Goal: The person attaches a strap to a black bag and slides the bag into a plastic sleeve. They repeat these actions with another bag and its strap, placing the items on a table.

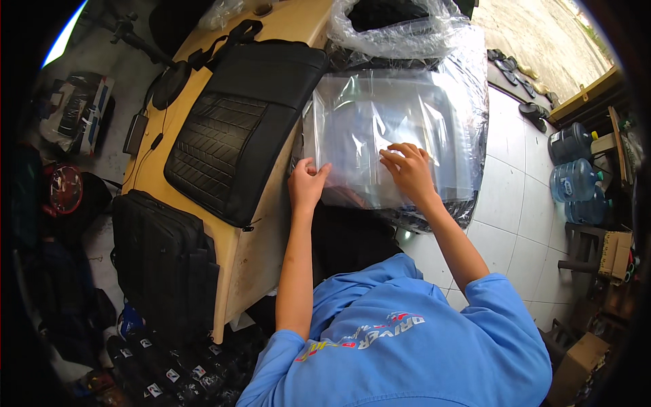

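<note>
Film [380,132] of clear, glossy, creased plastic lies in flat layers on a bulky stack [478,88] wrapped in shiny plastic, just right of the pale wooden desk [254,264]; the left hand [306,186] is at the film's near left edge, half open, its thumb spread from its bent fingers; whether it pinches that edge (glare and see-through layers blur the contact) I cannot tell; the right hand [412,169] is at the middle of the film, partly closed, fingers bent and the thumb near the forefinger; any hold it has is likewise unclear; a flat black bag [230,136] with a ribbed, stitched panel lies on the desk, left of the film; a thick black fabric case [163,258] is at the desk's near left corner; crumpled clear wrapping [400,47] sits beyond the film; translucent blue water bottles [575,180] stand well apart, on the right.
</note>
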{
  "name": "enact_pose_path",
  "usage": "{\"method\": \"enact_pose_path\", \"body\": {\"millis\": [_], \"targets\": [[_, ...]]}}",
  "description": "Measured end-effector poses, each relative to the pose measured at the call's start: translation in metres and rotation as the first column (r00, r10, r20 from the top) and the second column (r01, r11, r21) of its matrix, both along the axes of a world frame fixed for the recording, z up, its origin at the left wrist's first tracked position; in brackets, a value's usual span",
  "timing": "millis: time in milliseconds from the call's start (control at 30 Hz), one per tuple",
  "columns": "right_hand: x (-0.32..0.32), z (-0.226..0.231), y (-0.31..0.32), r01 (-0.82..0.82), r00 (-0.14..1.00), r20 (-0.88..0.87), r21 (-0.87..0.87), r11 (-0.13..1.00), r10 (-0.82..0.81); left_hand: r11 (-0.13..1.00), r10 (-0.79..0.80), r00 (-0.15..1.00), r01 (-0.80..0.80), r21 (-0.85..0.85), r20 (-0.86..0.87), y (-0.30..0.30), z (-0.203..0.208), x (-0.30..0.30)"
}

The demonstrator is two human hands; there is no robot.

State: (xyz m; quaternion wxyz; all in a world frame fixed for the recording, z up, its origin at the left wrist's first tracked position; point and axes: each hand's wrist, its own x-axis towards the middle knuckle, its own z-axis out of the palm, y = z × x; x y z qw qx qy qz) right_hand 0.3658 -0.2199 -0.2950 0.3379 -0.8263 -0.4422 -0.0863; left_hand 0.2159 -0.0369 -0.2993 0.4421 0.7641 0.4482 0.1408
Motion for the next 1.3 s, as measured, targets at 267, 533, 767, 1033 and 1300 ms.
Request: {"method": "enact_pose_path", "body": {"millis": [267,533,767,1033,1300], "targets": [[0.025,0.019,0.015,-0.039,0.989,-0.131,0.218,0.975,0.069,0.999,-0.010,0.986,0.002,0.049,0.165,0.004,-0.018,0.006],[0.083,0.052,0.021,0.183,0.936,-0.335,0.202,0.962,-0.108,0.956,0.236,0.916,-0.161,-0.243,0.323,0.013,-0.032,0.014],[0.175,0.098,0.026,0.414,0.854,-0.449,0.277,0.867,-0.265,0.972,0.230,0.921,-0.202,-0.119,0.314,0.017,-0.038,0.012],[0.217,0.184,0.024,0.340,0.794,-0.588,0.641,0.688,0.155,0.958,0.256,0.899,-0.189,-0.214,0.354,0.012,-0.022,0.015],[0.243,0.256,-0.011,0.388,0.781,-0.554,0.793,0.469,0.290,0.902,0.144,0.969,-0.212,0.377,0.201,0.007,-0.017,0.024]]}}
